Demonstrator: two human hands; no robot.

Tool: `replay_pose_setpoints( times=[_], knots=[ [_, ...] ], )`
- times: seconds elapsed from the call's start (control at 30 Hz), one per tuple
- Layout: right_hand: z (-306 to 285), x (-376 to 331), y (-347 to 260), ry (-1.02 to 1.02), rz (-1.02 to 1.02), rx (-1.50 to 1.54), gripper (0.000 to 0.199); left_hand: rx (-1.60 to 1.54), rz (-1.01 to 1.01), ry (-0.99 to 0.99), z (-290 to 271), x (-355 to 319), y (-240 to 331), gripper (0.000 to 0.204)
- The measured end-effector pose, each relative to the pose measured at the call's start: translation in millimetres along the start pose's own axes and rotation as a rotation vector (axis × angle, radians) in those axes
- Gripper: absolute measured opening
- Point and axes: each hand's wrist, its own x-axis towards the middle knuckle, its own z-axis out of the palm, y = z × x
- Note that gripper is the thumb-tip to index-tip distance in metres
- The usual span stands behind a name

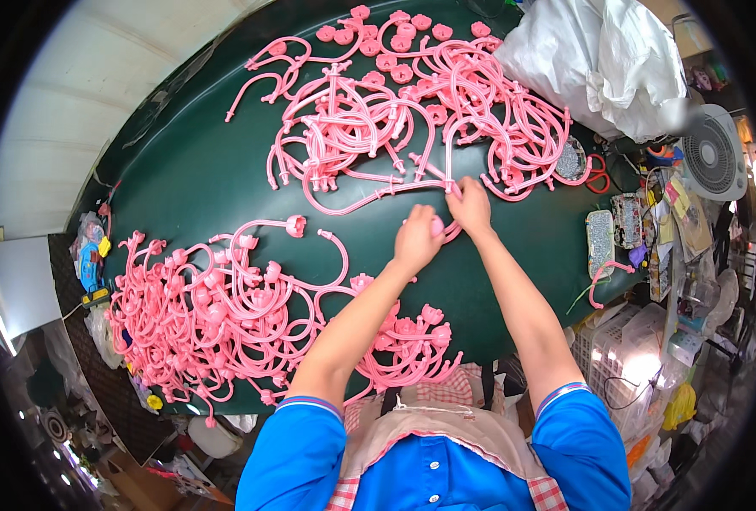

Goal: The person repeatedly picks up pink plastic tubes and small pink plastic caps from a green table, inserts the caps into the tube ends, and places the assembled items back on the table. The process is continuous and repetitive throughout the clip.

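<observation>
My left hand [419, 240] is closed over the middle of the table, with a rounded pink plastic piece [436, 226] showing at its fingers. Just right of it and slightly farther off, my right hand [471, 209] grips a curved pink plastic tube [453, 232], part of which shows between the two hands. Fingers hide the point where piece and tube come close, so I cannot tell if they are joined. Beyond my right fingertips lies a heap of loose curved pink tubes [344, 128]. Nearer me on the left spreads a pile of pink tubes with flower-shaped ends [212, 315].
Loose pink flower-shaped caps [386, 61] lie at the far side of the dark green table [199, 162]. A white sack [595, 64] stands far right, beside a grey fan [712, 152]. Red-handled scissors [597, 175] and small trays [600, 238] line the right edge.
</observation>
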Motion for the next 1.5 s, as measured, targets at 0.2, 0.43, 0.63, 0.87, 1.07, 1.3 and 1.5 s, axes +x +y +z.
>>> replay_pose_setpoints(
  times=[0.2, 0.43, 0.63, 0.87, 1.07, 1.3, 1.5],
  knots=[
    [-73.6, -88.7, -26.4, -0.161, 0.409, 1.067, 0.016, -1.166, -0.640, 0.170, -33.7, -28.0, -23.2, 0.031],
    [-127.1, -177.9, -105.7, -0.156, 0.150, 0.813, 0.028, -1.538, -0.724, 0.098, -46.1, -31.1, -6.3, 0.051],
    [-103.3, -206.2, -116.2, -0.108, 0.058, 0.740, 0.026, -1.266, -0.397, 0.124, -56.3, -42.4, 44.2, 0.045],
    [-128.0, -209.5, -130.0, -0.335, 0.222, 0.901, 0.031, -1.396, -0.427, 0.119, -66.9, -47.6, 29.0, 0.044],
    [-98.5, -247.0, -116.0, -0.238, -0.328, 0.191, 0.022, -1.067, -0.289, -0.202, -80.4, -30.4, -2.6, 0.063],
    [-95.9, -279.2, -72.0, -0.593, -0.446, 0.176, 0.037, -0.304, 0.123, -0.047, -70.1, 85.9, 1.4, 0.031],
    [-126.4, -266.6, -83.6, -1.014, -0.110, 0.288, 0.041, 0.509, 0.246, 0.242, -15.3, 207.0, 5.1, 0.039]
  ],
)
